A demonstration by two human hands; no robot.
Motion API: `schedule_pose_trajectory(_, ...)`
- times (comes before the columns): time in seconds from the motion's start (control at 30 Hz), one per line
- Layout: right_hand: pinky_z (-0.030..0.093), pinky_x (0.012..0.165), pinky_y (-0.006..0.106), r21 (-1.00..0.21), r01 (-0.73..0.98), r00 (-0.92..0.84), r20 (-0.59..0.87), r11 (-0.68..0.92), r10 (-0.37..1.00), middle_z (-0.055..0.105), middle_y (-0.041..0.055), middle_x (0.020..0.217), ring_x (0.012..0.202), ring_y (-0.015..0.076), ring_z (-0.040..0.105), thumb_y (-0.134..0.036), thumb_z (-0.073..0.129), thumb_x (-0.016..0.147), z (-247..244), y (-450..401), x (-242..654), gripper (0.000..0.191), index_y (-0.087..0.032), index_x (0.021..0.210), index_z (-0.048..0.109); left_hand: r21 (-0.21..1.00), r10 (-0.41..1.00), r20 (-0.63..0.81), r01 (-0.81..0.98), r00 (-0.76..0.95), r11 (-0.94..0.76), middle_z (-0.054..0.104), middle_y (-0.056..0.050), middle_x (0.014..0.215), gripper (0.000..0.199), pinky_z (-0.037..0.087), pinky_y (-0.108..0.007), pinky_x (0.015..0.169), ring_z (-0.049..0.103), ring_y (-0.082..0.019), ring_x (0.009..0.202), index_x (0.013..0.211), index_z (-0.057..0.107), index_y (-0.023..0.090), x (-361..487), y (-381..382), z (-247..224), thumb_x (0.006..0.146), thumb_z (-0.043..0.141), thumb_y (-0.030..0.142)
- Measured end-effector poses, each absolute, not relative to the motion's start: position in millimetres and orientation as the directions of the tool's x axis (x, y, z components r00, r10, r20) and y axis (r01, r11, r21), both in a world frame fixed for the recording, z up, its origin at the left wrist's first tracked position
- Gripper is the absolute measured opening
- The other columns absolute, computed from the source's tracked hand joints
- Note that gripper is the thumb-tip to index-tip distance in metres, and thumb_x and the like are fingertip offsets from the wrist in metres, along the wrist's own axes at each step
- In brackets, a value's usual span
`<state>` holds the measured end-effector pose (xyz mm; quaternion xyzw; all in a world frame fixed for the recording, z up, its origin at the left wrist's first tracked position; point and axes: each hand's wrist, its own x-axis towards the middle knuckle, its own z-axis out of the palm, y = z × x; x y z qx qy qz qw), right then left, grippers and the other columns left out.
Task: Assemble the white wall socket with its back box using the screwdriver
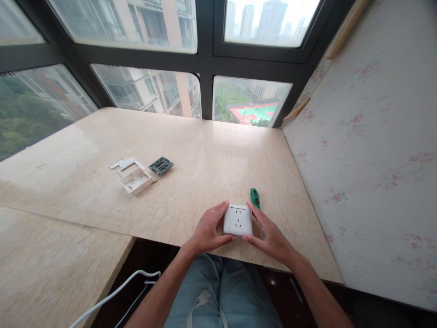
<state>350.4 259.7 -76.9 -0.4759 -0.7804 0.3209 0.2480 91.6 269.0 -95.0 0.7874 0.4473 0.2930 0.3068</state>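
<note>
A white wall socket (238,220) with a five-hole face sits between my two hands near the front edge of the stone counter. My left hand (210,230) grips its left side, thumb at the near edge and fingers at the far left corner. On the opposite side my right hand (269,234) holds it the same way, with the thumb at the near right corner. Just beyond my right hand lies a screwdriver (255,197) with a green and black handle; its shaft is partly hidden by that hand.
To the left on the counter (211,155) are an open white mounting box (136,181), a white frame (130,166) touching it, and a dark grey socket insert (161,166). Windows border the back, a papered wall (368,150) the right. A white cable (116,291) hangs at lower left.
</note>
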Motion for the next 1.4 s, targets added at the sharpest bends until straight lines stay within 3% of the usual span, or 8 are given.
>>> schedule_pose_trajectory(0.23, 0.033, 0.120, 0.050, -0.837, 0.490, -0.328, 0.081, 0.243, 0.941, 0.024, 0.0077, 0.164, 0.149, 0.0255, 0.031, -0.045, 0.069, 0.089, -88, 248, 344, 0.089, -0.033, 0.160, 0.016, 0.782, 0.901, 0.189, 0.495, 0.391, -0.379, 0.043, -0.016, 0.151, 0.092, 0.035, -0.052, 0.114, 0.043, -0.032, 0.139, 0.151, 0.038, 0.019, 93, 269, -95, 0.074, 0.078, 0.051)
schedule_pose_trajectory(0.4, 0.034, 0.119, 0.053, -0.889, 0.414, -0.192, 0.127, 0.198, 0.973, 0.031, 0.0083, 0.160, 0.145, 0.0254, 0.037, -0.041, 0.062, 0.094, -97, 243, 348, 0.070, -0.031, 0.155, 0.029, 0.798, 0.910, 0.174, 0.487, 0.377, -0.355, 0.045, -0.017, 0.150, 0.095, 0.036, -0.052, 0.113, 0.045, -0.032, 0.137, 0.150, 0.039, 0.019, 93, 270, -95, 0.071, 0.080, 0.051)
schedule_pose_trajectory(0.57, 0.049, 0.107, 0.050, -0.885, 0.440, 0.047, 0.193, 0.154, 0.980, 0.052, 0.0109, 0.143, 0.124, 0.0253, 0.059, -0.044, 0.059, 0.095, -95, 247, 354, 0.048, -0.024, 0.138, 0.052, 0.811, 0.917, 0.160, 0.481, 0.366, -0.334, 0.045, -0.016, 0.150, 0.097, 0.035, -0.051, 0.114, 0.045, -0.032, 0.137, 0.150, 0.040, 0.020, 94, 270, -94, 0.068, 0.082, 0.049)
schedule_pose_trajectory(0.73, 0.056, 0.092, 0.049, -0.815, 0.569, 0.185, 0.257, 0.110, 0.948, 0.060, 0.0131, 0.130, 0.101, 0.0252, 0.066, -0.046, 0.062, 0.089, -96, 256, 359, 0.048, -0.019, 0.128, 0.058, 0.825, 0.924, 0.158, 0.467, 0.349, -0.318, 0.047, -0.015, 0.149, 0.097, 0.035, -0.049, 0.115, 0.045, -0.031, 0.137, 0.148, 0.043, 0.018, 95, 269, -94, 0.066, 0.084, 0.049)
schedule_pose_trajectory(0.83, 0.057, 0.089, 0.048, -0.784, 0.611, 0.165, 0.262, 0.110, 0.951, 0.061, 0.0159, 0.124, 0.099, 0.0265, 0.066, -0.045, 0.062, 0.087, -102, 261, 362, 0.050, -0.016, 0.127, 0.058, 0.832, 0.927, 0.167, 0.457, 0.336, -0.315, 0.047, -0.015, 0.148, 0.097, 0.035, -0.049, 0.115, 0.045, -0.031, 0.137, 0.147, 0.043, 0.018, 94, 270, -95, 0.065, 0.085, 0.049)
schedule_pose_trajectory(1.07, 0.059, 0.080, 0.042, -0.686, 0.693, 0.081, 0.377, 0.220, 0.923, 0.064, 0.0157, 0.113, 0.091, 0.0247, 0.065, -0.033, 0.056, 0.087, -107, 277, 360, 0.033, -0.015, 0.113, 0.064, 0.840, 0.932, 0.173, 0.446, 0.318, -0.309, 0.048, -0.015, 0.148, 0.097, 0.037, -0.047, 0.114, 0.048, -0.030, 0.134, 0.147, 0.043, 0.016, 95, 270, -97, 0.065, 0.086, 0.048)
schedule_pose_trajectory(1.4, 0.053, 0.096, 0.047, -0.550, 0.769, -0.028, 0.480, 0.326, 0.877, 0.065, 0.0153, 0.117, 0.108, 0.0263, 0.062, -0.027, 0.047, 0.090, -112, 314, 361, 0.036, -0.012, 0.116, 0.067, 0.842, 0.929, 0.186, 0.435, 0.320, -0.318, 0.048, -0.015, 0.147, 0.098, 0.039, -0.049, 0.112, 0.050, -0.033, 0.132, 0.147, 0.044, 0.018, 95, 271, -100, 0.065, 0.086, 0.049)
